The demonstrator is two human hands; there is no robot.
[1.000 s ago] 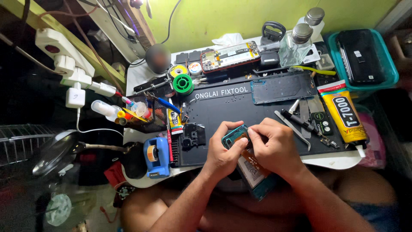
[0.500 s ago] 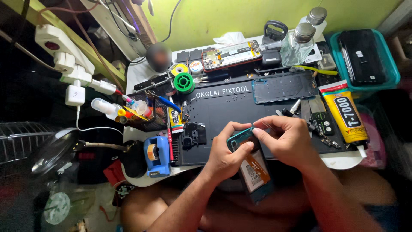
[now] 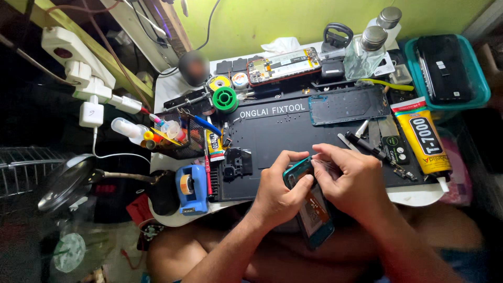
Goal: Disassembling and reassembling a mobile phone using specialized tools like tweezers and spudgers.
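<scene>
Both hands work on a teal-framed opened smartphone (image 3: 310,209), held tilted over the near edge of the black rubber repair mat (image 3: 283,136) that covers the white worktop (image 3: 414,195), its lower end hanging out over the person's lap. The left hand (image 3: 280,191) wraps around the phone's left side, thumb laid across its upper part, fingers curled shut on the frame. The right hand (image 3: 346,181) clamps the top right of the phone from above, with its fingertips pinched together at the upper edge; whether they also hold a small part there cannot be told.

On the mat beyond the hands lies a dark rectangular phone back panel (image 3: 347,105), and further back a bare phone chassis with exposed circuit board (image 3: 284,65). A yellow tube of adhesive (image 3: 422,136) lies at the right end of the mat, next to metal tweezers and prying tools (image 3: 367,141). A green spool (image 3: 225,98) sits at the mat's upper left, and a blue tape dispenser (image 3: 192,188) stands just off its left edge. Two clear glass bottles with metal caps (image 3: 367,50) stand at the back right, beside a teal plastic tray (image 3: 474,99) holding a black phone.
</scene>
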